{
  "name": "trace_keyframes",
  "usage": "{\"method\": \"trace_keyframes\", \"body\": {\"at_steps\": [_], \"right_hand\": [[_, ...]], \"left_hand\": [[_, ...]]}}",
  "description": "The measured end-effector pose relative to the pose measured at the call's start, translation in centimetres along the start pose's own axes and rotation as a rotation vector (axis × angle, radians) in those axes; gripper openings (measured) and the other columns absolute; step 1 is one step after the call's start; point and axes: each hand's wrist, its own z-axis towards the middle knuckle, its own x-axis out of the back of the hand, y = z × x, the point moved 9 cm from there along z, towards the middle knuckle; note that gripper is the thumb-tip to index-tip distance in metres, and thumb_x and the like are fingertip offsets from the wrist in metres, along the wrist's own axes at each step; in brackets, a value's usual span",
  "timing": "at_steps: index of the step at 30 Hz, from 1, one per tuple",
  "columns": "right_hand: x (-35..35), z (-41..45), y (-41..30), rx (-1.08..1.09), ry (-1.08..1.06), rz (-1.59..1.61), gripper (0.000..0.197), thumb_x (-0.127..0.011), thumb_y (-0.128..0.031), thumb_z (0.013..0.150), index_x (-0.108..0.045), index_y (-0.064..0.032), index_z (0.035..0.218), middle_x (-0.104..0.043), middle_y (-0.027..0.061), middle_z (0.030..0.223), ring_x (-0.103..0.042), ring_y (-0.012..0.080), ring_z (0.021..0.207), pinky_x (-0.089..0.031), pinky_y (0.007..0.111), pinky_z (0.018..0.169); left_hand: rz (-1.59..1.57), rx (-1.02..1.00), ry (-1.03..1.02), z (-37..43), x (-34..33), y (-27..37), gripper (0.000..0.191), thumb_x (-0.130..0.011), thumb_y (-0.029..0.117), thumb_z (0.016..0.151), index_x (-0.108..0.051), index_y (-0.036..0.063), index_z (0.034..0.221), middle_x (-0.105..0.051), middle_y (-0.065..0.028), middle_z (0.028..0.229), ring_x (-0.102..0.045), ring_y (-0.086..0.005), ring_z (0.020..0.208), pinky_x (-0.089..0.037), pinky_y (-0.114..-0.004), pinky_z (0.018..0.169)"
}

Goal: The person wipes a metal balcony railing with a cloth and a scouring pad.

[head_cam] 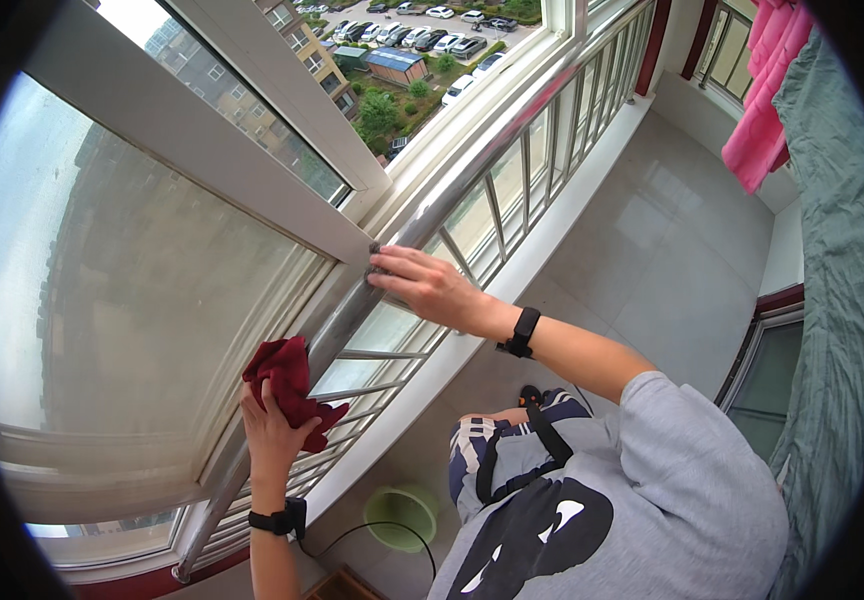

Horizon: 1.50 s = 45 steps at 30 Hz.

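A dark red cloth (282,379) is gripped in my left hand (273,429), draped over the steel handrail (349,311) of the window guard. Farther up the same rail, my right hand (432,283) presses a dark grey scouring pad (374,259) onto the metal, probably steel wool. My fingers cover most of the pad. Whitish marks show on the rail just beyond that hand. Thin steel balusters (492,217) run from the rail towards the white sill.
A light green plastic bucket (402,517) stands on the tiled floor, with a black cable passing across it. Sliding window panes (162,300) border the rail on the left. A pink cloth (766,105) and a grey-green curtain (833,225) hang at the right.
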Motion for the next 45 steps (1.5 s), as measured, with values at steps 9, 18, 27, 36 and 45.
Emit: {"method": "trace_keyframes", "body": {"at_steps": [9,18,27,36,45], "right_hand": [[5.3,-0.9,5.5,-0.167,0.079,-0.185,0.042,-0.058,0.011,0.083,-0.073,-0.0024,0.119,-0.066,0.0158,0.135,-0.057,0.0347,0.134,-0.051,0.042,0.111],[6.5,0.8,6.7,-0.179,0.09,-0.17,0.031,-0.062,0.006,0.086,-0.072,0.0006,0.114,-0.068,0.0171,0.127,-0.059,0.0353,0.128,-0.052,0.043,0.108],[4.8,0.6,6.4,-0.221,0.014,0.393,0.029,-0.063,0.006,0.091,-0.073,-0.0017,0.117,-0.07,0.0141,0.129,-0.062,0.0332,0.128,-0.051,0.041,0.11],[20.9,-11.8,12.5,-0.803,0.41,0.336,0.025,-0.058,0.004,0.1,-0.072,0.0027,0.121,-0.069,0.0117,0.133,-0.064,0.0186,0.122,-0.051,0.029,0.103],[25.5,-16.1,12.5,-0.936,0.479,0.003,0.025,-0.058,-0.004,0.103,-0.07,0.0045,0.122,-0.067,0.0108,0.138,-0.063,0.0178,0.122,-0.049,0.03,0.103]], "left_hand": [[0.112,-0.282,0.048,-0.6,-1.0,-1.4,0.116,-0.094,0.03,0.065,-0.029,0.0097,0.159,-0.037,-0.0304,0.152,-0.051,-0.0495,0.127,-0.045,-0.056,0.106],[0.132,-0.238,0.161,9.6,-0.7,11.3,0.118,-0.093,0.047,0.06,-0.036,0.0003,0.151,-0.047,-0.0329,0.135,-0.054,-0.0479,0.117,-0.045,-0.056,0.101],[0.251,-0.178,0.251,14.0,-1.4,19.3,0.109,-0.089,0.053,0.064,-0.038,-0.0031,0.143,-0.048,-0.0314,0.124,-0.054,-0.0475,0.112,-0.045,-0.055,0.1],[0.207,-0.216,0.352,16.5,-1.5,24.3,0.098,-0.088,0.045,0.068,-0.045,-0.0016,0.141,-0.05,-0.0288,0.122,-0.054,-0.0413,0.105,-0.045,-0.049,0.091],[0.063,-0.33,0.476,33.6,-1.1,38.7,0.049,-0.059,0.016,0.09,-0.046,-0.001,0.134,-0.054,-0.0176,0.112,-0.053,-0.0308,0.103,-0.044,-0.042,0.085]]}}
